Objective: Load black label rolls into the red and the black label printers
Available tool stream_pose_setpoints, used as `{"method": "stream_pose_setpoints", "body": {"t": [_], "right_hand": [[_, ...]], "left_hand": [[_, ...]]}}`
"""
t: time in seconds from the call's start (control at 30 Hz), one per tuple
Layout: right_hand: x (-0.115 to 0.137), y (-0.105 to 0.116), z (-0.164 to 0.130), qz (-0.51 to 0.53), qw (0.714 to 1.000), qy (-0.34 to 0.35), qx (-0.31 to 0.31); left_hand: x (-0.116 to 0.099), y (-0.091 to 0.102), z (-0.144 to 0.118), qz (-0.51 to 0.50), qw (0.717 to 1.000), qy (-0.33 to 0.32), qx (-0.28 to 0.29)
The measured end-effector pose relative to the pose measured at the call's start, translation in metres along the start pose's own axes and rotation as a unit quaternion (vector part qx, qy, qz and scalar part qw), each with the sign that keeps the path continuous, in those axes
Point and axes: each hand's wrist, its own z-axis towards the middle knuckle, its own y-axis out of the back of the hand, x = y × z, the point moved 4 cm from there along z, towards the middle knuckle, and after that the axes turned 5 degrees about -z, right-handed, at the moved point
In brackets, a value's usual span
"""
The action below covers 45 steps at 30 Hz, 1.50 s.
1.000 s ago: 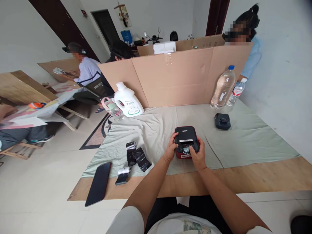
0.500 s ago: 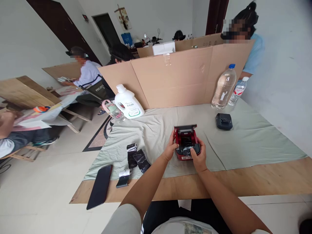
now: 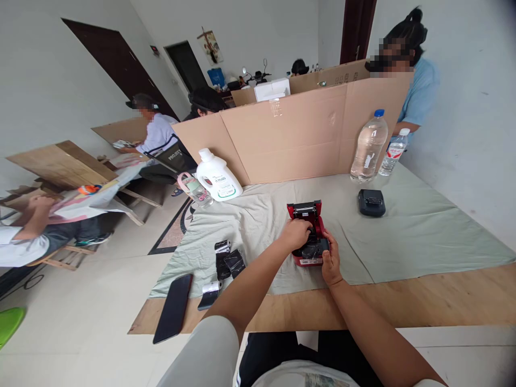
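Note:
A small red and black receipt printer [image 3: 316, 250] sits on the cloth in front of me, its lid [image 3: 305, 208] raised. My right hand [image 3: 331, 260] grips its right side, thumb at the front corner and fingers along the edge. Over the left side, my left hand [image 3: 296, 234] reaches into the printer's cavity with curled fingers. Its fingertips are partly hidden there, and what they pinch, if anything, cannot be made out. Dark glossy film lies over the printer's front part. To the left are rolls of black film [image 3: 222, 262] and a smaller roll [image 3: 210, 294] with a white end.
A dark phone [image 3: 173, 309] lies at the table's front left. A black device [image 3: 371, 202] sits at right. Behind stand a white jug [image 3: 221, 177], a pink-handled bottle [image 3: 197, 192], two water bottles [image 3: 368, 148] and a cardboard screen [image 3: 290, 142]. Other people sit beyond.
My left hand has moved from the printer's left side into its cavity. The lid has tipped further back. My right thumb has shifted off the front film to the corner.

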Motion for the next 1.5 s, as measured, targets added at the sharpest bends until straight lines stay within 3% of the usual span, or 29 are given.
{"method": "stream_pose_setpoints", "body": {"t": [0.13, 0.23, 0.43, 0.57, 0.63, 0.7, 0.8, 0.87, 0.93, 1.03, 1.13, 1.27, 1.4, 1.5], "right_hand": [[0.001, 0.001, 0.001, -0.01, 1.0, 0.009, -0.003], [0.0, 0.001, 0.002, -0.012, 1.0, 0.015, -0.004], [0.0, 0.002, 0.003, -0.012, 1.0, 0.013, 0.001], [0.003, 0.003, 0.004, -0.009, 1.0, 0.012, 0.008], [0.003, 0.002, 0.004, -0.003, 1.0, 0.009, 0.01], [0.003, 0.002, 0.004, 0.002, 1.0, 0.003, 0.01], [0.002, 0.001, 0.004, 0.007, 1.0, -0.002, 0.007], [0.003, 0.001, 0.004, 0.007, 1.0, 0.002, 0.005], [0.004, 0.001, 0.004, 0.005, 1.0, 0.01, 0.001], [0.007, 0.0, 0.004, 0.007, 1.0, 0.018, -0.001], [0.008, 0.0, 0.005, 0.008, 1.0, 0.018, 0.002], [0.011, 0.001, 0.005, 0.003, 1.0, 0.02, 0.004], [0.011, 0.001, 0.004, 0.008, 1.0, 0.016, 0.011], [0.01, 0.001, 0.004, 0.011, 1.0, 0.006, 0.014]], "left_hand": [[0.012, -0.022, 0.027, 0.035, 0.996, 0.05, 0.064], [0.016, -0.032, 0.038, 0.041, 0.993, 0.096, 0.052], [0.002, -0.02, 0.024, 0.015, 0.994, 0.11, 0.006], [-0.001, 0.003, -0.008, -0.127, 0.986, 0.104, -0.014], [0.006, 0.021, -0.027, -0.258, 0.962, 0.092, 0.002], [0.021, 0.048, -0.049, -0.375, 0.922, 0.091, 0.029], [0.061, 0.107, -0.086, -0.415, 0.895, 0.159, 0.039], [0.093, 0.144, -0.115, -0.371, 0.895, 0.241, 0.056], [0.126, 0.178, -0.145, -0.288, 0.9, 0.325, 0.031], [0.169, 0.206, -0.183, -0.177, 0.889, 0.423, -0.012], [0.201, 0.21, -0.202, -0.137, 0.877, 0.461, -0.019], [0.229, 0.201, -0.202, -0.033, 0.873, 0.487, 0.012], [0.233, 0.198, -0.191, 0.058, 0.877, 0.477, 0.016], [0.22, 0.193, -0.174, 0.101, 0.904, 0.414, 0.011]]}}
